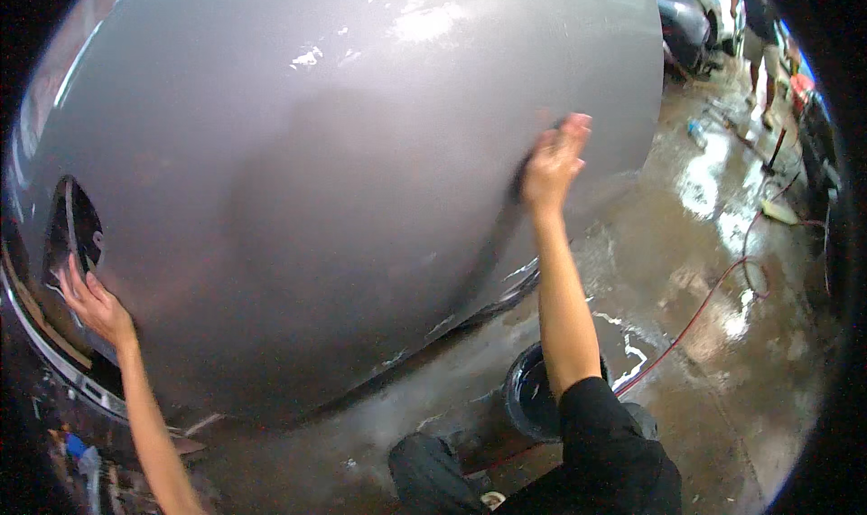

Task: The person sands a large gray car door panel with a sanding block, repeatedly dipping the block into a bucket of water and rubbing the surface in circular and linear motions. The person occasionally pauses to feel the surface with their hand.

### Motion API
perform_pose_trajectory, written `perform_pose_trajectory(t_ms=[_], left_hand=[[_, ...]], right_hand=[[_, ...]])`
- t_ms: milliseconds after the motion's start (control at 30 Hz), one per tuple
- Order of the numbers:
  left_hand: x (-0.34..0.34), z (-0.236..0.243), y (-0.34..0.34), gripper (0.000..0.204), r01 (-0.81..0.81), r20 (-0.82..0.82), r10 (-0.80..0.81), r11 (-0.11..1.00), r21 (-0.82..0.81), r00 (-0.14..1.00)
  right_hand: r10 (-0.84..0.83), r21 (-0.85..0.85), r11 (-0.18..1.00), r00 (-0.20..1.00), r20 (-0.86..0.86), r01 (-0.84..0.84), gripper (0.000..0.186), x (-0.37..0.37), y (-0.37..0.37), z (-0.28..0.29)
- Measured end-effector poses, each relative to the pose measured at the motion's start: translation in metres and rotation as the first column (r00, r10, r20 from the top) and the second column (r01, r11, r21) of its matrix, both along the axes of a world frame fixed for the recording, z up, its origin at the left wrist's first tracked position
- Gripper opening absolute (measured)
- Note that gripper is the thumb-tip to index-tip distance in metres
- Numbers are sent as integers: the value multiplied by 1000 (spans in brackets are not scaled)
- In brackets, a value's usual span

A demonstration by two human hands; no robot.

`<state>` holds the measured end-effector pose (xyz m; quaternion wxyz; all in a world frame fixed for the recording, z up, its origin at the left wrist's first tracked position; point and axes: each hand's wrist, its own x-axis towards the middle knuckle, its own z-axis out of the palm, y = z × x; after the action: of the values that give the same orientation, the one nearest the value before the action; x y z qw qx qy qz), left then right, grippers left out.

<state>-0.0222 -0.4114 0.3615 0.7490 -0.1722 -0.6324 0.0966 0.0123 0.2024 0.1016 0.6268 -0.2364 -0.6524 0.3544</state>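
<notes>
Left hand (95,309), fingers spread, at dark opening (88,221) in grey car panel (361,181): fingertips could snag if weight shifts onto edge. Panel fills left and centre, curved, satiny, light-streaked. Right hand (555,167), fingers together, flat near panel's right side (anything under palm: cannot tell); trapped grit could scratch finish. Below, dark bucket (513,399), tippable by stray foot. Rightward, wet floor (713,416), slip risk; red hose (691,328), trip risk; person (763,41) beyond.

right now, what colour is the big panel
The panel is grey, clearest in the head view.
</notes>
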Motion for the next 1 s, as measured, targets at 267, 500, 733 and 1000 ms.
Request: perform_pose_trajectory(t_ms=[267,500,733,1000], left_hand=[[31,-116,344,59,181,338,12,826,-533,941],[29,-55,397,57,112,230,109,629,-769,967],[-15,41,276,54,109,152,-57,927,-359,987],[-15,38,280,60,77,132,-47,970,-230,990]], right_hand=[[118,641,728,966,232,-243,77,23,-248,-132],[37,-535,841,996,-83,-76,65,4,16,-119],[387,-285,889,921,46,-359,78,35,-164,-190],[105,-539,837,994,-9,-94,67,25,118,-137]])
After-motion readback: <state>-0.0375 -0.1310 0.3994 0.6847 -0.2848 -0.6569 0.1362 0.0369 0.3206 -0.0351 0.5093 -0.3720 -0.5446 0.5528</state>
